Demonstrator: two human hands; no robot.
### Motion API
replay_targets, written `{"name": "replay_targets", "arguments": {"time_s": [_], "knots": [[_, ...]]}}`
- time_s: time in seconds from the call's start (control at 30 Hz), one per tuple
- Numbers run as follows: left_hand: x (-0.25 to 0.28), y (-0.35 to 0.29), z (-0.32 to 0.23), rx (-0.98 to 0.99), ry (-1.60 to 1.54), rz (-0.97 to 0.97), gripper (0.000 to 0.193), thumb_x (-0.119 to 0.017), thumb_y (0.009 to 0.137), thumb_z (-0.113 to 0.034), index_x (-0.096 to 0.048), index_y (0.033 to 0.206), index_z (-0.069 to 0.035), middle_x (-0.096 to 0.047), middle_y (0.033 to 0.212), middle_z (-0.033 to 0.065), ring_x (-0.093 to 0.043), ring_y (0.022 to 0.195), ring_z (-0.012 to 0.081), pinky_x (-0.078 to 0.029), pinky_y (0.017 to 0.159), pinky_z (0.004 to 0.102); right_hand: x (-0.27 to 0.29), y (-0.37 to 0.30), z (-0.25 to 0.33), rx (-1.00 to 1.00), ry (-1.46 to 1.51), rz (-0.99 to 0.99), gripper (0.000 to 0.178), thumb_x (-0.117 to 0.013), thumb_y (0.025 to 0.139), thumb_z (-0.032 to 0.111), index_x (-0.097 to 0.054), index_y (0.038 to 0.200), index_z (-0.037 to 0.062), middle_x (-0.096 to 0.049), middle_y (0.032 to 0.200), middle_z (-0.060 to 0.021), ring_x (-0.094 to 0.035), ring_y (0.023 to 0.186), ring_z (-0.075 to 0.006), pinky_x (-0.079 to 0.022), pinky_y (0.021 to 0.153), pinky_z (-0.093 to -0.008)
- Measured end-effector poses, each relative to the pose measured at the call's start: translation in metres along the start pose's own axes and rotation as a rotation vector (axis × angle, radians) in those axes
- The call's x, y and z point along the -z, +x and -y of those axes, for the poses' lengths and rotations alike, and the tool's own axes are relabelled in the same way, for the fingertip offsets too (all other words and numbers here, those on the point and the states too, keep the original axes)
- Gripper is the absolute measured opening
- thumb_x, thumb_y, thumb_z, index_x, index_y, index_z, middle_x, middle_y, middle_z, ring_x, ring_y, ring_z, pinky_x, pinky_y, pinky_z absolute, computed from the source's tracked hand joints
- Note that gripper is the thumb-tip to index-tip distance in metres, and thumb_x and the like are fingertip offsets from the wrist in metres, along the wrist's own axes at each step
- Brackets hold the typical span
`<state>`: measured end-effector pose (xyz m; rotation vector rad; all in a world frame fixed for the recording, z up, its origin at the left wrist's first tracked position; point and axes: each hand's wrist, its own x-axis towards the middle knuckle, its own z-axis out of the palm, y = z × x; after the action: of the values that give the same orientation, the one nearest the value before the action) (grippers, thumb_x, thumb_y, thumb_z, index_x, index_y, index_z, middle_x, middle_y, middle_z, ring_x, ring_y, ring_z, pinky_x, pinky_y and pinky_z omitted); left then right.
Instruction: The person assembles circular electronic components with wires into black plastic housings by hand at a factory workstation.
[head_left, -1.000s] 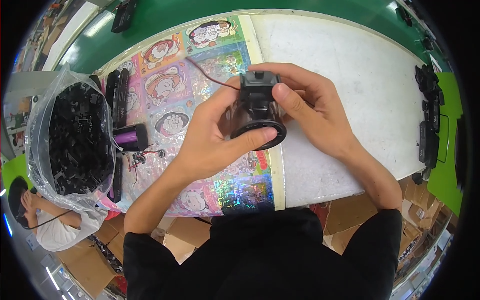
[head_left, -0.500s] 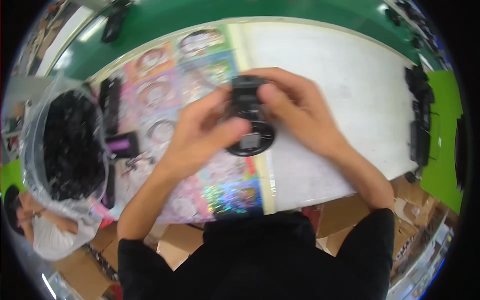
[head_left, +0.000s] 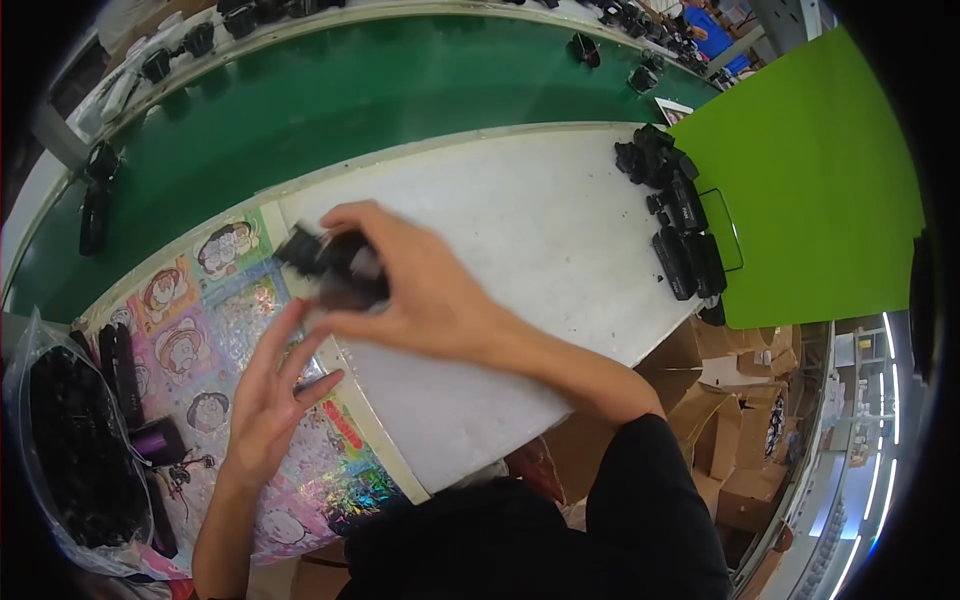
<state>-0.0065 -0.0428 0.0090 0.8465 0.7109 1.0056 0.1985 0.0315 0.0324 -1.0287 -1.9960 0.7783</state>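
Note:
A black plastic device (head_left: 350, 268), blurred by motion, is in my right hand (head_left: 425, 290), whose fingers and thumb wrap round its sides. A narrower block juts out of it toward the left; its underside is hidden. Just below and to the left, my left hand (head_left: 268, 400) has its fingers spread and holds nothing. Its fingertips come close to my right thumb; whether they touch, I cannot tell. Both hands are over the mat with colourful cartoon pictures (head_left: 215, 330), near its right edge.
A clear bag (head_left: 40, 335) full of black parts stands at the left, beside long black pieces (head_left: 120, 370) and a black-and-purple block (head_left: 155, 442). Several black devices (head_left: 685, 225) line the white table's (head_left: 520, 240) right end, by a green panel (head_left: 800, 190). A green conveyor (head_left: 330, 100) runs behind.
The view has swung to the right. My left hand has let go of the black device and opened; my right hand alone now holds it, tilted toward the left.

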Motion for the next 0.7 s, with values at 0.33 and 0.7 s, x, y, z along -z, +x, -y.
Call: {"name": "replay_targets", "arguments": {"time_s": [0.33, 0.7], "knots": [[-0.002, 0.003, 0.0, 0.104, 0.237, 0.094, 0.027, -0.053, 0.085, 0.001, -0.056, 0.112, 0.005, -0.06, 0.102, 0.0114, -0.059, 0.097, 0.0179, -0.047, 0.085, 0.0298, 0.108, -0.018, -0.037, -0.448, -0.608, -0.082, 0.056, -0.08, 0.064, 0.015, -0.058, 0.114, 0.0054, -0.06, 0.11, -0.0133, -0.059, 0.097, -0.0284, -0.047, 0.085, -0.0331], [0.017, 0.015, -0.009, 0.095, 0.362, 0.229, 0.019, -0.057, 0.085, 0.0, -0.06, 0.104, 0.002, -0.064, 0.091, 0.0113, -0.063, 0.079, 0.0173, -0.05, 0.07, 0.0271, 0.309, 0.124, -0.202, -0.725, -0.549, -0.188, 0.06, -0.067, 0.076, 0.052, -0.062, 0.112, 0.0043, -0.065, 0.101, -0.0098, -0.064, 0.091, -0.018, -0.048, 0.066, -0.0284]]}}
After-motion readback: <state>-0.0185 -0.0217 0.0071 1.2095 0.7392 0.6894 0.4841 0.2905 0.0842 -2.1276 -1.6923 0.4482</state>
